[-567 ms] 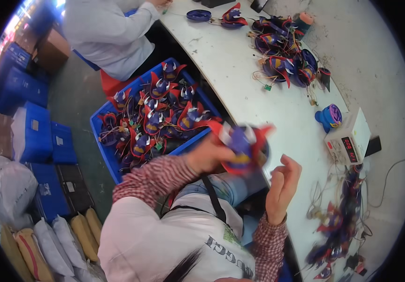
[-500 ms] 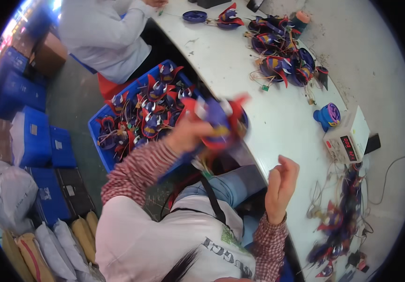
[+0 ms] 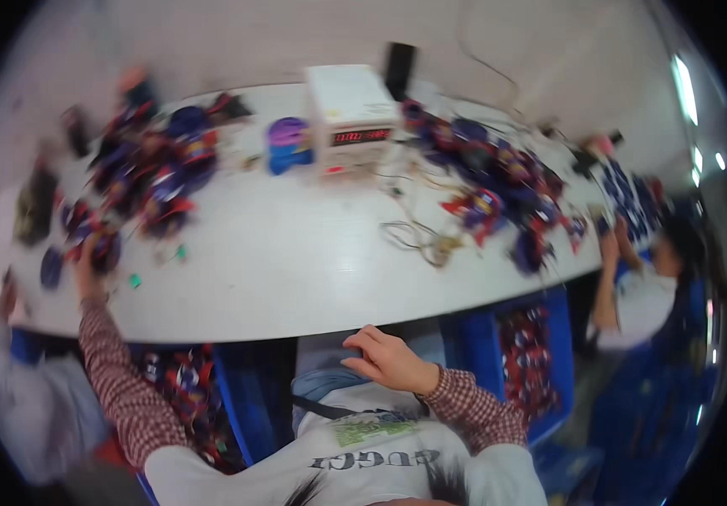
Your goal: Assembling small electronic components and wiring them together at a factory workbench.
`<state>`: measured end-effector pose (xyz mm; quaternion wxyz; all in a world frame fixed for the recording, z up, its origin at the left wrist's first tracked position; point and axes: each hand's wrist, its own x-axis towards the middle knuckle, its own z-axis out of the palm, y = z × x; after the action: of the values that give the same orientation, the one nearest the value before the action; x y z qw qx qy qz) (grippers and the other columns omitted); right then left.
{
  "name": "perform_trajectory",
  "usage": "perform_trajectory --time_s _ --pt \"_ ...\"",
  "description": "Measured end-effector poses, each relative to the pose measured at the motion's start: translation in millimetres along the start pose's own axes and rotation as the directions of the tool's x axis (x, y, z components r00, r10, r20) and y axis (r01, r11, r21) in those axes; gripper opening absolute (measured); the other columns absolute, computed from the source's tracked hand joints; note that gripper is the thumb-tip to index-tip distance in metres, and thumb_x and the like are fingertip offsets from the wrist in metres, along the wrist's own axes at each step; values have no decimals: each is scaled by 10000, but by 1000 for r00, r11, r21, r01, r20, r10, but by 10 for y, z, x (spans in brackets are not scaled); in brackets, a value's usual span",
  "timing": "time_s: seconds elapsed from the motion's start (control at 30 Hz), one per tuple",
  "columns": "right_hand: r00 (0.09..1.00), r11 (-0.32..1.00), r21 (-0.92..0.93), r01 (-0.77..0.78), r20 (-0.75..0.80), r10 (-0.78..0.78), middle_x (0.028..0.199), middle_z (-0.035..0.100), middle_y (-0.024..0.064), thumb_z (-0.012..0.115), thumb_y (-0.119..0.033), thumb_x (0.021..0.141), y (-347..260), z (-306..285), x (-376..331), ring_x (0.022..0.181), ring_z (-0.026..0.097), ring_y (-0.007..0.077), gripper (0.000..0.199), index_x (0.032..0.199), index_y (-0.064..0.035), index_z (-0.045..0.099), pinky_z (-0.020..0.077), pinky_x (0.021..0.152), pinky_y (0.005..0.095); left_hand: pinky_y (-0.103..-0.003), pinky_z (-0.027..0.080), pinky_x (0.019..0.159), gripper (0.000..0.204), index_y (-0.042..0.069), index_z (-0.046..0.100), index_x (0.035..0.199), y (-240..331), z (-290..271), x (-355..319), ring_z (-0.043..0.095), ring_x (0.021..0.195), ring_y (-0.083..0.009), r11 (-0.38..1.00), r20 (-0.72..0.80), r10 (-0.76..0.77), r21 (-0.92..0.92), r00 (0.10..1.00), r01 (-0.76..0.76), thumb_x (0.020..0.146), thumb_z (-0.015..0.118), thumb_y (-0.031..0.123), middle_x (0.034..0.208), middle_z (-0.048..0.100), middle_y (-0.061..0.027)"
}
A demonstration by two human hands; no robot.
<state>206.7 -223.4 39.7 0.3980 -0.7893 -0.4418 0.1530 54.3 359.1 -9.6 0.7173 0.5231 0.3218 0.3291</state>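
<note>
At the far left of the white table (image 3: 296, 287), my left hand (image 3: 88, 268) grips a purple-and-red toy part (image 3: 105, 244) with horn-like red points; blur softens its fingers. Beside that hand lies a dark purple oval piece (image 3: 51, 267). Just behind is a heap of similar purple-and-red toy parts (image 3: 165, 169) with wires and small green boards (image 3: 135, 281). My right hand (image 3: 390, 361) hovers above my lap near the table's front edge, fingers loosely bent and thumb apart, with nothing in it.
A white box with a red digital display (image 3: 351, 118) stands at the back beside a blue-and-purple toy piece (image 3: 288, 145). More wired toy parts (image 3: 498, 173) lie right. Blue crates (image 3: 485, 363) of parts stand below the edge. Co-workers sit at left (image 3: 39, 413) and right (image 3: 646, 304).
The view has swung to the right. My left hand has carried the toy part from above the blue crate to the table's left end. My right hand is now over my lap.
</note>
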Motion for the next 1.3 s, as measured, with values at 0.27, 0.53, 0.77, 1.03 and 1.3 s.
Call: perform_trajectory --time_s 0.27,0.53,0.77,1.03,1.3 --pt "870 974 102 -202 -438 226 811 577 30 584 -6 815 322 -975 -235 638 486 101 180 994 -17 604 396 578 204 -271 493 727 694 -87 628 1021 301 934 -148 610 791 -186 780 -480 72 573 874 250 819 602 577 896 656 -128" --pt "591 952 -30 -304 -790 164 820 624 74 572 -124 874 1883 -2313 -91 644 545 157 190 1014 1 603 445 580 256 -238 441 695 227 28 562 1103 -184 2628 -1371 501 765 -102 778 368 140 534 919 -332 895 533 114 930 562 -45" --pt "639 650 -352 -673 -720 272 856 643 161 571 -204 858 2414 -2421 278 730 617 340 237 980 -4 606 498 657 396 -282 477 692 389 -7 591 1054 -649 5782 -1855 566 781 -175 643 966 -72 236 249 -729 831 641 308 959 615 -117" --pt "630 642 -244 -727 -609 482 839 647 153 621 -228 829 2434 -2503 259 735 613 311 270 925 19 574 487 657 379 -388 464 794 832 -51 467 1133 -1399 6729 -2222 565 911 -326 44 898 -324 327 296 -944 672 687 606 1022 568 -165" --pt "685 812 170 -558 -458 566 797 586 85 635 -213 815 2141 -2648 -7 679 556 202 272 954 5 551 460 610 308 -493 343 905 749 -3 415 1194 -1175 6768 -2174 549 984 -329 -4 927 -257 282 274 -959 647 674 438 1105 559 -166"
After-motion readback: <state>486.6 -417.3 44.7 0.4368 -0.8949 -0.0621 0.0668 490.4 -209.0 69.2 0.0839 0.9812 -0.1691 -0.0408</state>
